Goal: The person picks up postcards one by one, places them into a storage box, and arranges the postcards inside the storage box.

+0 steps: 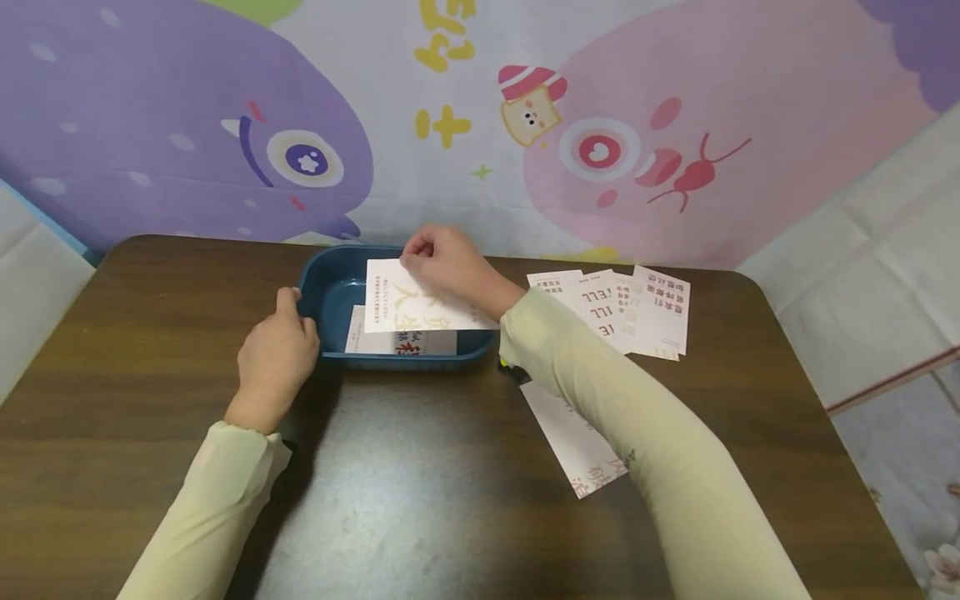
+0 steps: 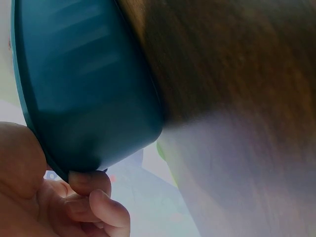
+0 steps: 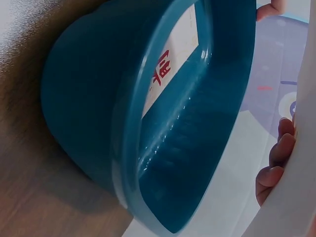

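Observation:
A dark teal plastic basin (image 1: 405, 362) stands at the back of the table. My left hand (image 1: 277, 358) grips its left end; in the left wrist view the thumb and curled fingers (image 2: 106, 207) pinch the rim (image 2: 24, 98). Above the basin, my right hand (image 1: 453, 268) pinches a white printed card (image 1: 381, 293) by its far edge. That card (image 3: 279, 217) also shows at the side of the right wrist view, with fingertips (image 3: 276, 153) behind it. Inside the basin lies another card with red and blue characters (image 1: 363, 337), partly hidden by the held one.
Several printed cards (image 1: 660, 312) lie overlapping on the wooden table (image 1: 405, 475) right of the basin. Another long card (image 1: 573, 442) lies nearer, partly under the right forearm (image 1: 645, 417). A cartoon-patterned cloth (image 1: 450, 192) hangs behind the table.

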Demonstrator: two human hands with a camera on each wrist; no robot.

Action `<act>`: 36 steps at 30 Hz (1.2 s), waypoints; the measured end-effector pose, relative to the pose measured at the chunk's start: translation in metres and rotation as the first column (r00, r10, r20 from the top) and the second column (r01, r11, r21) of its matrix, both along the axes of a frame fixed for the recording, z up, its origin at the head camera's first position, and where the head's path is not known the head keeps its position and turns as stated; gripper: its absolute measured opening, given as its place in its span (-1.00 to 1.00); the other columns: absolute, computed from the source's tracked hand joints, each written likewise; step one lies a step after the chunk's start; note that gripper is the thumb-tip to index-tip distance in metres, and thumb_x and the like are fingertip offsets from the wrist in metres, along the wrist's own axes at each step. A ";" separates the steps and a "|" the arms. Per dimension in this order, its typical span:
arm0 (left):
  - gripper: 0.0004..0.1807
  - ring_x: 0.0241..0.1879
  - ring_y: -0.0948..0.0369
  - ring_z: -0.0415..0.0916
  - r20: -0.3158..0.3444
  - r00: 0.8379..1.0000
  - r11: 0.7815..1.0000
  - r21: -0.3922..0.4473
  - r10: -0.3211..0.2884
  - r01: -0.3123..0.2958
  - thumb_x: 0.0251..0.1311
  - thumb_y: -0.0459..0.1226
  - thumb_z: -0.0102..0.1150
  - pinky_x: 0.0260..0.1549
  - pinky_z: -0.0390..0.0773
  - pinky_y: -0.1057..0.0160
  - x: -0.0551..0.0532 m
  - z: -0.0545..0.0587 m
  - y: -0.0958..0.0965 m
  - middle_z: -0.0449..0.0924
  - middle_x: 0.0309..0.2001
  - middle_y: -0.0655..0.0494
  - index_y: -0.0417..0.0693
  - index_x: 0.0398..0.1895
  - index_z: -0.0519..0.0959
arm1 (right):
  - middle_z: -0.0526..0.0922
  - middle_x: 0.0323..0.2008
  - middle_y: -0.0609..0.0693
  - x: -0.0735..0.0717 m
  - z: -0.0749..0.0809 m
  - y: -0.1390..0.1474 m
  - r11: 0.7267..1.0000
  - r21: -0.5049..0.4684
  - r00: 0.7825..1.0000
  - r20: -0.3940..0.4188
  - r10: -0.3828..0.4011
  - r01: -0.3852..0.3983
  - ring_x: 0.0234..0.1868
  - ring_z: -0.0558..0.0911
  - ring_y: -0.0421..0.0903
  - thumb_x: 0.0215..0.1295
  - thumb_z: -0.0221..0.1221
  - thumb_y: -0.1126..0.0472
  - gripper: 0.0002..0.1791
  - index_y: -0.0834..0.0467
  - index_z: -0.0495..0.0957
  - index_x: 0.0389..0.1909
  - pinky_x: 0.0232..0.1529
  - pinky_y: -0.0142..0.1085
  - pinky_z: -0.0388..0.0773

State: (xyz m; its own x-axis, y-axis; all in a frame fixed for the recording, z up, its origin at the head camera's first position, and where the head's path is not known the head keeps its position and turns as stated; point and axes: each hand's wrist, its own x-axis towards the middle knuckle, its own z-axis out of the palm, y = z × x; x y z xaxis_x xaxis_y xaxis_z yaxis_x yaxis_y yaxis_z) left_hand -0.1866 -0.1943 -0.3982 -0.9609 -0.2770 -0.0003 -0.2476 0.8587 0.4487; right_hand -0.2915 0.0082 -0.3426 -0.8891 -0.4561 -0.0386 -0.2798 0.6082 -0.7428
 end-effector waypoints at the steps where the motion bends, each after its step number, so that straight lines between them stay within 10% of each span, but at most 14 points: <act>1: -0.53 -0.49 -0.17 0.48 -0.001 1.000 1.000 0.000 -0.001 0.001 0.30 -0.25 -0.32 -0.67 0.34 0.03 0.000 0.000 0.000 0.54 -0.38 -0.38 -0.27 0.23 0.19 | 0.55 -0.38 -0.03 0.000 0.000 0.000 1.000 0.002 1.000 0.001 -0.003 0.003 -0.32 0.44 -0.17 0.26 0.11 0.15 -0.86 0.13 0.56 -0.30 -0.26 -0.40 0.35; 36: -0.53 -0.38 -0.22 0.52 0.006 1.000 1.000 0.006 0.013 -0.013 0.28 -0.24 -0.35 -0.62 0.36 0.00 0.000 0.001 0.000 0.56 -0.25 -0.40 -0.24 0.23 0.20 | 0.58 -0.27 -0.02 -0.003 -0.026 -0.031 0.999 0.020 0.999 0.019 0.028 -0.029 -0.30 0.47 -0.15 0.31 0.08 0.11 -0.80 0.14 0.56 -0.20 -0.21 -0.39 0.39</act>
State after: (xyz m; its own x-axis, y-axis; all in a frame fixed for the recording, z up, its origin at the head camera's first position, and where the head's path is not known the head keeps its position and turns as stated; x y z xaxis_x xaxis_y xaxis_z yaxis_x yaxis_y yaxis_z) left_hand -0.1864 -0.1938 -0.3975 -0.9573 -0.2890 -0.0079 -0.2612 0.8527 0.4525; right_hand -0.2947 -0.0229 -0.3690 -0.8747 -0.4803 -0.0647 -0.2834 0.6152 -0.7357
